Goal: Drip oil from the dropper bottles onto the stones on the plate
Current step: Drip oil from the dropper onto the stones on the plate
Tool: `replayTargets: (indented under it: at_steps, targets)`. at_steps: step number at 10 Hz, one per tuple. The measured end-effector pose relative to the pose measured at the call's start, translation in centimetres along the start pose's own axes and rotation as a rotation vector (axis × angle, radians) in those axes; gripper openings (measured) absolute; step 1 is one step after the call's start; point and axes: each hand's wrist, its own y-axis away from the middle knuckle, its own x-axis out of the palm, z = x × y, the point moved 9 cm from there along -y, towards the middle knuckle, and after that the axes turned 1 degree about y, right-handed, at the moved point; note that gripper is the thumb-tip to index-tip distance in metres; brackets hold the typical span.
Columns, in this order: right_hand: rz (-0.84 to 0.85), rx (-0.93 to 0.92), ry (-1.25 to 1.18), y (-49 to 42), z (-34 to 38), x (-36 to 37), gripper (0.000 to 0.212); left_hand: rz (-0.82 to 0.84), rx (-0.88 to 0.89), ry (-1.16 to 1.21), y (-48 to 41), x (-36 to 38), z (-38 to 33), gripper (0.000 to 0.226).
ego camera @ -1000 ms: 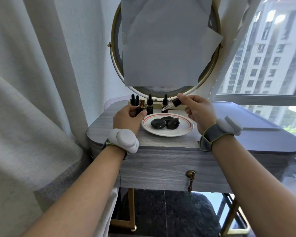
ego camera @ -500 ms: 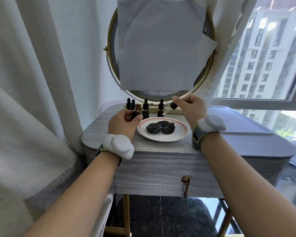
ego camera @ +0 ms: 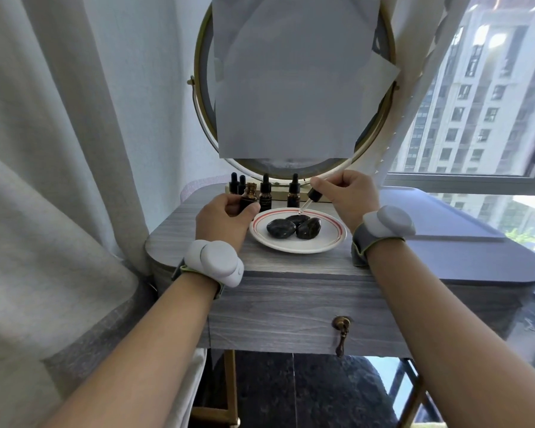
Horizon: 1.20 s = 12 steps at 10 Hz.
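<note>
Three dark glossy stones (ego camera: 294,227) lie together on a white plate with a red ring (ego camera: 331,239) on the grey wooden table. My left hand (ego camera: 221,222) grips an uncapped amber dropper bottle (ego camera: 249,195) standing just left of the plate. My right hand (ego camera: 348,194) pinches the black-capped dropper (ego camera: 310,200), tilted down and left, with its glass tip just above the rearmost stone. Several capped dropper bottles (ego camera: 265,193) stand in a row behind the plate.
A round gold-framed mirror (ego camera: 294,88) covered with paper stands close behind the bottles. A curtain (ego camera: 59,149) hangs at the left and a window at the right. The table's front edge (ego camera: 291,274) lies below the plate, with a drawer pull (ego camera: 341,330) underneath.
My right hand has brought the dropper down and leftward, so its tip now hangs over the stones. My left hand keeps hold of the open bottle. The camera has tilted slightly.
</note>
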Motion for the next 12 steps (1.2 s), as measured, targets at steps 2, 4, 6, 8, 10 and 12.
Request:
replayTargets:
  at_steps: [2, 4, 6, 8, 10, 12]
  targets:
    - [0.009, -0.024, 0.014, -0.1, 0.2, 0.3, 0.023, 0.002, -0.004, -0.012, 0.0, 0.0, -0.1, 0.017]
    - [0.056, -0.080, 0.037, 0.0, 0.8, 0.9, 0.028, 0.002, -0.006, -0.018, 0.1, 0.0, -0.1, 0.017]
    - [0.095, -0.092, 0.017, 0.4, 1.3, 1.2, 0.029, 0.000, -0.004, -0.012, 0.0, 0.0, -0.1, 0.014]
    - [0.086, -0.080, 0.006, 0.5, 1.2, 0.9, 0.025, 0.004, -0.003, 0.013, 0.0, 0.0, 0.0, 0.015]
    - [-0.001, -0.051, 0.018, 0.1, 0.4, -0.1, 0.025, 0.001, 0.002, 0.012, 0.0, 0.0, 0.1, 0.014]
    - [-0.054, -0.031, 0.024, -0.1, 0.0, -0.6, 0.023, 0.003, 0.007, 0.011, -0.1, 0.0, 0.1, 0.016]
